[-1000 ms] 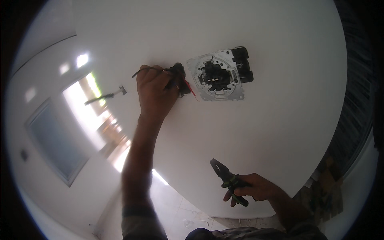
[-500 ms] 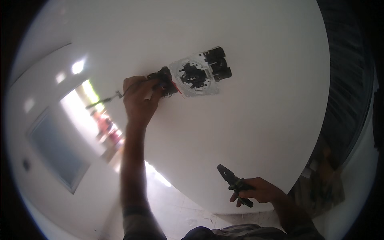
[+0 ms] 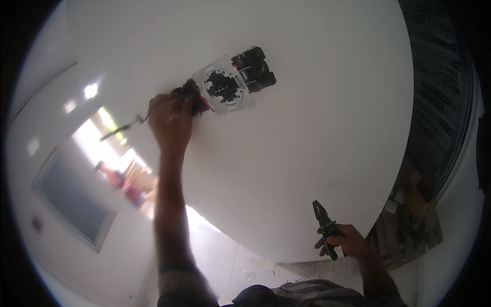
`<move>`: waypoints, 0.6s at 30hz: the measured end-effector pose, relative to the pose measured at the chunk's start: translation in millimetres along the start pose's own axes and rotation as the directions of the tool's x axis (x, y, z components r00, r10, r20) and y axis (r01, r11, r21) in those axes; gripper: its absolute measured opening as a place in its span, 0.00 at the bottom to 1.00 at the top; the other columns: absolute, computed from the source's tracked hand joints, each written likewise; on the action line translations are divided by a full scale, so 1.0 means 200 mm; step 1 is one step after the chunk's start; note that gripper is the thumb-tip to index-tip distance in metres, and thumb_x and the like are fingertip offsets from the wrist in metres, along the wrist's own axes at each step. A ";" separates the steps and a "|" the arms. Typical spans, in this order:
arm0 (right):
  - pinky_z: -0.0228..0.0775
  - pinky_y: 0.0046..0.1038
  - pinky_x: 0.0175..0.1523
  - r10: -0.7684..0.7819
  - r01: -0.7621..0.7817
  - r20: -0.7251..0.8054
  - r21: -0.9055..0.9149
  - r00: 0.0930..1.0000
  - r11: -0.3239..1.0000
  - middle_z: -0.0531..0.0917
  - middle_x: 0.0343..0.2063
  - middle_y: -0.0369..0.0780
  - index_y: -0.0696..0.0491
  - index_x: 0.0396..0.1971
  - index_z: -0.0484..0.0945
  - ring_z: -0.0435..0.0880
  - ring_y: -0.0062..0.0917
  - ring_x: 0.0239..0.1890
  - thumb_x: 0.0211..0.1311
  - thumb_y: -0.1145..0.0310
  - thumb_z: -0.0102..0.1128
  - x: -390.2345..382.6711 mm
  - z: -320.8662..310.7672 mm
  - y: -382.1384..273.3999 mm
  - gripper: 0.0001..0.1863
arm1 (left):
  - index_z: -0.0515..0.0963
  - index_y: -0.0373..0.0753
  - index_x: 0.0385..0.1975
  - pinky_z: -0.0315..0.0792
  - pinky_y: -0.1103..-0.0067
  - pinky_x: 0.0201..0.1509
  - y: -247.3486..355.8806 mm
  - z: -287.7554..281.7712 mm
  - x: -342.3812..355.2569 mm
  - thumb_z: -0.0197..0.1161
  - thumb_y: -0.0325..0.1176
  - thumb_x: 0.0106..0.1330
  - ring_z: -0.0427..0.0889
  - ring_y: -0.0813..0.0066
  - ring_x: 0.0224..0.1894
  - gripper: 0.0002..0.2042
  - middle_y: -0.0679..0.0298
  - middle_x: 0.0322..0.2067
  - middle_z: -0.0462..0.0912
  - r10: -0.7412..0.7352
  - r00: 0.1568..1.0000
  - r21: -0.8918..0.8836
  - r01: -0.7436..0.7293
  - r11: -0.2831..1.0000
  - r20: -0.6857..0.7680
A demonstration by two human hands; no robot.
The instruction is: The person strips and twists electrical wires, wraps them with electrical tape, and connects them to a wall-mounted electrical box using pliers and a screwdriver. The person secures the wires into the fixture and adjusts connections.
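Nearest me, at right, the right hand [image 3: 349, 240] has its grip clamped round the pliers [image 3: 324, 220], their nose pointing far and slightly left, away from the work. Farther up, at left, the left hand [image 3: 170, 120] has bent fingers against the left module [image 3: 198, 105]; I can't tell what they pinch. Beside it the socket frame [image 3: 225, 87] faces outward at the white wall [image 3: 307, 143], then the right module [image 3: 258, 71]; the row's long axis climbs from near-left to far-right. The pieces sit lined up, but wires show uncovered, so I'd call it partway, wiring and covering left.
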State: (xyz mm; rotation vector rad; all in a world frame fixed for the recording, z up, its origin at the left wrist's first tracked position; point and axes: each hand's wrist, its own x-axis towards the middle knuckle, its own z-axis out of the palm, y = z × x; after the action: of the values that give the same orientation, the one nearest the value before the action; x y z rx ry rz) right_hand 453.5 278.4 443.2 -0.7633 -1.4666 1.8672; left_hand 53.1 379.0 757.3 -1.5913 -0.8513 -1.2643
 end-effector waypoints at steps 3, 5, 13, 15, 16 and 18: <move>0.81 0.33 0.43 -0.008 0.008 -0.021 0.002 1.000 1.000 0.89 0.42 0.49 0.65 0.59 0.74 0.91 0.34 0.37 0.70 0.74 0.58 0.00 0.00 0.03 0.20 | 0.86 0.38 0.31 0.76 0.65 0.51 -0.02 -0.01 0.02 0.75 0.25 0.56 0.84 0.60 0.44 0.06 0.59 0.34 0.88 0.071 0.997 0.076 -0.071 0.995 -0.004; 0.82 0.34 0.43 0.005 -0.004 -0.067 0.004 0.998 1.000 0.89 0.41 0.51 0.66 0.59 0.74 0.92 0.35 0.37 0.69 0.74 0.57 -0.03 0.01 0.07 0.20 | 0.87 0.37 0.35 0.76 0.67 0.53 -0.02 -0.01 0.02 0.75 0.22 0.57 0.83 0.61 0.48 0.07 0.59 0.37 0.86 0.118 0.992 0.087 -0.122 0.989 0.051; 0.82 0.31 0.37 0.013 0.026 -0.341 0.110 0.940 0.994 0.89 0.41 0.47 0.62 0.59 0.75 0.92 0.29 0.34 0.73 0.71 0.59 0.08 0.07 0.39 0.19 | 0.82 0.39 0.42 0.75 0.69 0.57 -0.71 0.19 -0.05 0.71 0.26 0.63 0.81 0.61 0.51 0.09 0.60 0.43 0.84 0.345 0.936 0.178 -0.352 0.919 0.070; 0.82 0.30 0.36 0.058 0.006 -0.448 0.140 0.892 0.990 0.90 0.39 0.46 0.63 0.55 0.77 0.92 0.30 0.32 0.71 0.69 0.58 0.09 0.12 0.41 0.17 | 0.84 0.39 0.45 0.77 0.67 0.59 -0.83 0.20 -0.04 0.70 0.35 0.69 0.83 0.59 0.52 0.10 0.60 0.47 0.85 0.330 0.926 0.471 -0.377 0.797 0.183; 0.82 0.30 0.36 0.044 0.015 -0.458 0.123 0.888 0.992 0.90 0.38 0.46 0.63 0.53 0.78 0.92 0.31 0.31 0.70 0.69 0.58 0.10 0.15 0.45 0.17 | 0.84 0.41 0.47 0.78 0.67 0.59 -0.95 0.16 -0.02 0.67 0.39 0.72 0.83 0.62 0.53 0.12 0.61 0.49 0.86 0.394 0.900 0.471 -0.433 0.768 0.185; 0.82 0.31 0.36 0.096 -0.013 -0.541 0.157 0.836 0.988 0.90 0.37 0.46 0.63 0.52 0.79 0.92 0.31 0.32 0.69 0.69 0.58 0.12 0.22 0.49 0.16 | 0.85 0.44 0.52 0.79 0.68 0.60 -1.19 0.19 -0.01 0.61 0.48 0.77 0.83 0.67 0.56 0.16 0.63 0.53 0.87 0.520 0.839 0.438 -0.532 0.725 0.158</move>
State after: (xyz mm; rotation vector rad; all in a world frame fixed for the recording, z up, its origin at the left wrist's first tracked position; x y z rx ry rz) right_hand 392.5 254.2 355.0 -1.1600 -0.9372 1.5855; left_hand -149.8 498.7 808.2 -1.3150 -0.5882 -0.5695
